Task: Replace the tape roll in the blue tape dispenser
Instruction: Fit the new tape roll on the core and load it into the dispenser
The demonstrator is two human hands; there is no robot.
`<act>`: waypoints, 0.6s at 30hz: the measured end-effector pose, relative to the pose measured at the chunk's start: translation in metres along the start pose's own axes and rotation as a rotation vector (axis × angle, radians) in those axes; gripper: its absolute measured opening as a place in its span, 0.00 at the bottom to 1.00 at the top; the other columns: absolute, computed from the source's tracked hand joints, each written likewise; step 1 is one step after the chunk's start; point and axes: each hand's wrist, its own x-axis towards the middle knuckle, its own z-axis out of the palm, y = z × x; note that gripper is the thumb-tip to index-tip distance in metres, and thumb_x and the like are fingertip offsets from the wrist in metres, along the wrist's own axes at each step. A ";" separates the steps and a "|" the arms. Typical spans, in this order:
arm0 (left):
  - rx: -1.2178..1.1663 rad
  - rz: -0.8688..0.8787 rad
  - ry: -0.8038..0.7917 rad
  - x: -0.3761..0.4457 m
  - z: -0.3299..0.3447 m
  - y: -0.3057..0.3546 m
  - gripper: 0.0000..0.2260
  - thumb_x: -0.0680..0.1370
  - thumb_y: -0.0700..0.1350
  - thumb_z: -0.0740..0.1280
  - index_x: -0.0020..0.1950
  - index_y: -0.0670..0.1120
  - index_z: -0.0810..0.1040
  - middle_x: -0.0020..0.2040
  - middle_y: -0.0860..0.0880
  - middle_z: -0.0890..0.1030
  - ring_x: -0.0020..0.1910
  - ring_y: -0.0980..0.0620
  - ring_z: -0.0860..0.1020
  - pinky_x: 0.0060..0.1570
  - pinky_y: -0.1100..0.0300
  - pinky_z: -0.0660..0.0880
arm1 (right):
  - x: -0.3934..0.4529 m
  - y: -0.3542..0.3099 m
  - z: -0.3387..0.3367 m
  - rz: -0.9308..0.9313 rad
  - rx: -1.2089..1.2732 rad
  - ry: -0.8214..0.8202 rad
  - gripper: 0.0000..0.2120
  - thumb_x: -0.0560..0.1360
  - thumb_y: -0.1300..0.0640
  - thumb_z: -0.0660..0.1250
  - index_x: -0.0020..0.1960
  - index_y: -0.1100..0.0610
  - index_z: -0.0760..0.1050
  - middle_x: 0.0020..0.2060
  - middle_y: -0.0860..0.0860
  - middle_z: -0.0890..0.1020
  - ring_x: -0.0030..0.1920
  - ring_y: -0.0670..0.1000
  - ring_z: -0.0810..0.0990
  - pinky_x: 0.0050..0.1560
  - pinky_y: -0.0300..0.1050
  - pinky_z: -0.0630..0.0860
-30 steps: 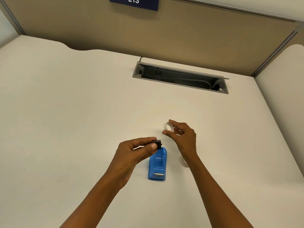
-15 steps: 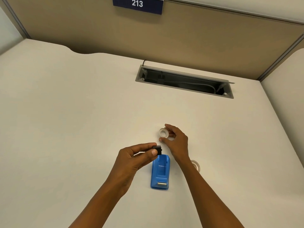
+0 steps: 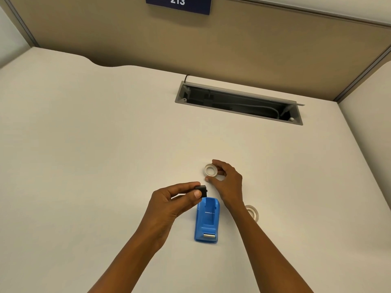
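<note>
Head view looks down on a cream tabletop (image 3: 88, 157) where the blue tape dispenser (image 3: 207, 220) sits near the middle, its metal cutter end pointing toward the near edge and its roll cradle bare. The left hand (image 3: 169, 204) hovers just left of the dispenser's far end, thumb and fingers pinched around a small black spindle (image 3: 201, 190) held above the cradle. The right hand (image 3: 227, 182) is just beyond the dispenser, its fingertips closed on a clear tape roll (image 3: 211, 170) at the roll's right rim; whether the roll rests on the tabletop or is lifted off it I cannot tell. A second clear tape roll (image 3: 252, 212) lies flat on the tabletop right of the dispenser (partly hidden behind the right forearm). Farther back, a grey cable tray (image 3: 239, 102) is recessed into the tabletop with cords inside, and a dark blue sign (image 3: 178, 4) reading 213 hangs on the tan partition at the far side
</note>
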 end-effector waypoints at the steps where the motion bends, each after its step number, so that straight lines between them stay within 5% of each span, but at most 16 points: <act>1: 0.001 0.001 -0.001 0.000 0.000 0.000 0.14 0.62 0.50 0.74 0.47 0.53 0.84 0.46 0.52 0.86 0.48 0.56 0.83 0.41 0.69 0.77 | 0.000 0.000 0.000 -0.002 -0.001 0.001 0.25 0.65 0.61 0.77 0.60 0.53 0.76 0.55 0.49 0.80 0.51 0.45 0.76 0.50 0.26 0.69; 6: 0.010 0.007 -0.004 -0.001 -0.002 0.000 0.16 0.61 0.52 0.74 0.48 0.53 0.84 0.46 0.52 0.86 0.50 0.55 0.82 0.42 0.69 0.77 | -0.001 -0.002 0.000 -0.004 -0.001 0.008 0.25 0.65 0.62 0.77 0.60 0.54 0.76 0.57 0.51 0.80 0.53 0.47 0.77 0.56 0.38 0.72; 18: 0.032 0.021 0.005 -0.001 -0.002 0.000 0.15 0.61 0.52 0.74 0.48 0.54 0.84 0.46 0.53 0.86 0.49 0.55 0.82 0.42 0.69 0.77 | -0.004 -0.008 -0.007 0.006 0.032 -0.030 0.27 0.66 0.63 0.76 0.63 0.55 0.74 0.57 0.52 0.80 0.53 0.47 0.78 0.54 0.32 0.72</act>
